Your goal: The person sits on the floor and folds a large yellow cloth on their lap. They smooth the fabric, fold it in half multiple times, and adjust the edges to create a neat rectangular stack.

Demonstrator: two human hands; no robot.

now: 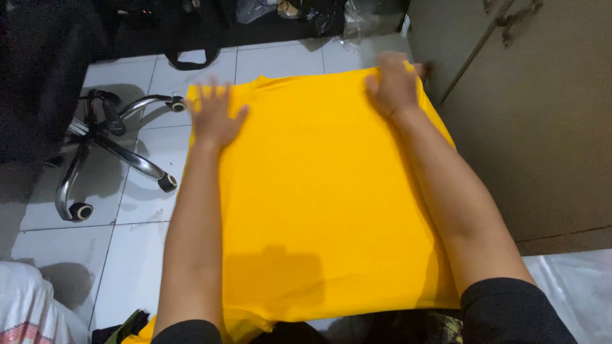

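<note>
Nearest the camera, two bare forearms in black sleeves reach out over a folded yellow cloth [319, 204], which lies flat and smooth in front of the person above the white tiled floor [134, 255]; what carries it is hidden beneath it. Farther out, the left hand [213, 114] rests palm down on the cloth's far left corner with its fingers spread wide, while the right hand [392, 83] presses on the far right corner with its fingers curled at the edge. Beyond the left hand stands the chrome base of an office chair [105, 153], and a grey-brown cabinet [529, 114] rises just beside the right hand.
</note>
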